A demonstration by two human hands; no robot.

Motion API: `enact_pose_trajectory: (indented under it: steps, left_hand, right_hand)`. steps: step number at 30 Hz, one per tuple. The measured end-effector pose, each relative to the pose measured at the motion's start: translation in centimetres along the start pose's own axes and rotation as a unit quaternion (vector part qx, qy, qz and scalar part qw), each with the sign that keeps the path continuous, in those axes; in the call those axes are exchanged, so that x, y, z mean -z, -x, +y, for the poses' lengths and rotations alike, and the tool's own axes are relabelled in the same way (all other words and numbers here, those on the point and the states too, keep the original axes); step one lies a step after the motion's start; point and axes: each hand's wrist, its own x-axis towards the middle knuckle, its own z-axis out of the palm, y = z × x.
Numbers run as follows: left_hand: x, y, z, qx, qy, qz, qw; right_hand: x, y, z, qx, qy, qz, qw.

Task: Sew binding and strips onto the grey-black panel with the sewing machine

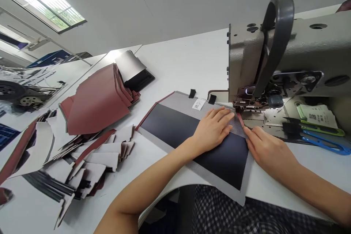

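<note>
Grey-and-dark panel (178, 126) is lying at centre frame, its upper right corner reaching the sewing machine (253, 58). Left hand (215, 128) is resting flat on it, fingers slightly spread; right hand (265, 148) is pinching the red edging strip (240, 120) between its fingers.

Risk (judgement): strip could be slipping out of line if the pinch is loosening; panel could be skewing if the left palm is pressing unevenly, or if its lower corner, overhanging the tabletop (175, 65), is dragging.

Around: blue tool (329, 142) and green tool (325, 128) are lying right; red stack (95, 102), offcuts (94, 172) are occupying the left. Machine head is obscuring the stitching point.
</note>
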Motion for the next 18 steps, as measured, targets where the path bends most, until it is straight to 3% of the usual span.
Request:
enact_pose_trajectory:
  steps: [4,8,11,18]
  left_hand:
    - [-0.5,0.6,-0.2,0.007,-0.001,-0.046,0.999]
    - [-0.4,0.2,-1.9,-0.058,-0.017,-0.088,0.994]
    - [0.1,-0.2,-3.1,-0.093,-0.018,-0.095,0.991]
    - [0.2,-0.2,-2.9,-0.094,-0.021,-0.093,0.991]
  right_hand:
    - [0.1,-0.3,0.2,0.046,0.033,-0.029,0.998]
    - [0.0,-0.6,0.2,0.002,-0.05,-0.04,0.998]
    - [0.0,-0.8,-0.1,-0.014,-0.074,-0.037,0.996]
    - [0.4,-1.1,-0.3,-0.002,-0.01,-0.053,0.999]
